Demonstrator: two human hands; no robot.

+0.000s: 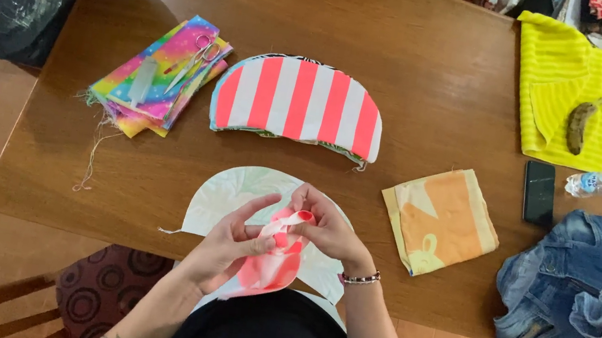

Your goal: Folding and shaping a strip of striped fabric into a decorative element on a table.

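Both grips, left hand and right hand, clamped on pink-white fabric piece over wooden table.

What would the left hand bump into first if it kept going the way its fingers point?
Probably the right hand. The left hand points up and to the right, across the pink-and-white fabric piece both hands hold, and the right hand sits just beyond, though depth is hard to judge.

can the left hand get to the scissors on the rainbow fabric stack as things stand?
Probably not right away: the left hand is busy gripping the pink-and-white striped fabric piece. Otherwise the table between it and the scissors is bare.
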